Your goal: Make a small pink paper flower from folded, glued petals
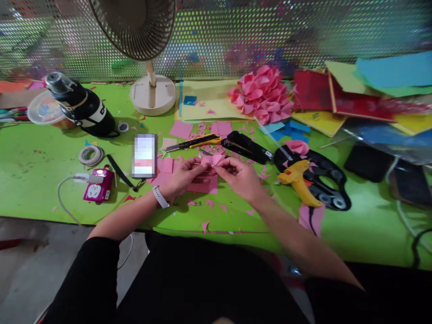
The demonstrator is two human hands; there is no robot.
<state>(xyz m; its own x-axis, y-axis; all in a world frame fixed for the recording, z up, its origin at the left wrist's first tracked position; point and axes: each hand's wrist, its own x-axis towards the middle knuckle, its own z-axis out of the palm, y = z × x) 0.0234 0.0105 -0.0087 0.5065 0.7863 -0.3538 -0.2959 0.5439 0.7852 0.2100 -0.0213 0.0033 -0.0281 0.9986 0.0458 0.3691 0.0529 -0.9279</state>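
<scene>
Pink paper scraps dot the green surface nearest you. Beyond them, your left hand and right hand each have a fingertip grip pinching the folded pink paper between them. Farther lie a utility knife and black stapler, then a pink paper-petal ball.

Left forearm and right forearm extended forward, angled inward. Left hand: fingers bent, thumb extended. Right hand: thumb and index pinched, fingertips near left's.
</scene>
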